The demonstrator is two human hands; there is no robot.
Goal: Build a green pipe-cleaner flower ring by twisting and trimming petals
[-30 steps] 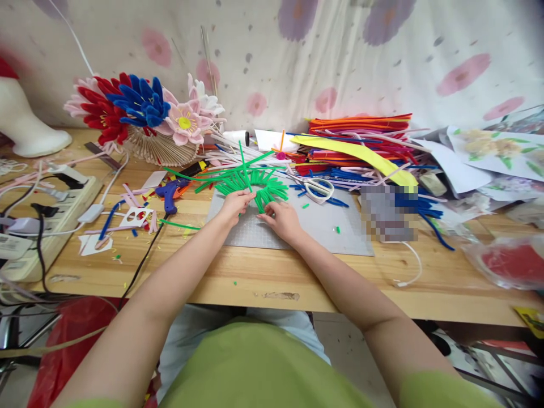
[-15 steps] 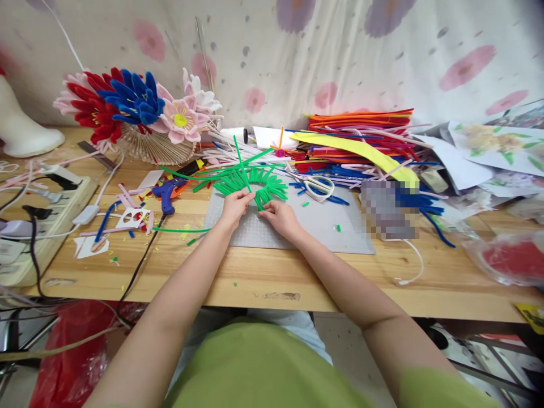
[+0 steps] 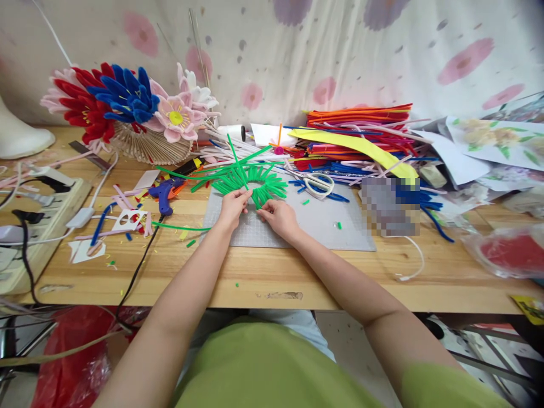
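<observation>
A ring of bent green pipe cleaners (image 3: 272, 182) fans out over the grey cutting mat (image 3: 314, 229). At its near left edge my left hand (image 3: 233, 207) is closed in a pinch on the pipe cleaners; a long green stem (image 3: 237, 158) rises just beyond these fingers. My right hand (image 3: 279, 217) pinches the near edge of the same ring, its fingertips close to those of the left. The exact pieces between the fingertips are too small to make out. White-handled scissors (image 3: 319, 186) lie right of the ring, with green scraps (image 3: 306, 202) nearby.
A blue glue gun (image 3: 165, 195) with a black cord lies to the left, near a power strip (image 3: 55, 243). Fabric-like flowers (image 3: 131, 93) stand at the back left. Bundles of red and orange pipe cleaners (image 3: 357, 117) and a yellow strip (image 3: 357, 146) fill the back.
The view has shifted slightly. Both hands stay pinched at the near edge of the green ring, with only a slight change in the fingers.
</observation>
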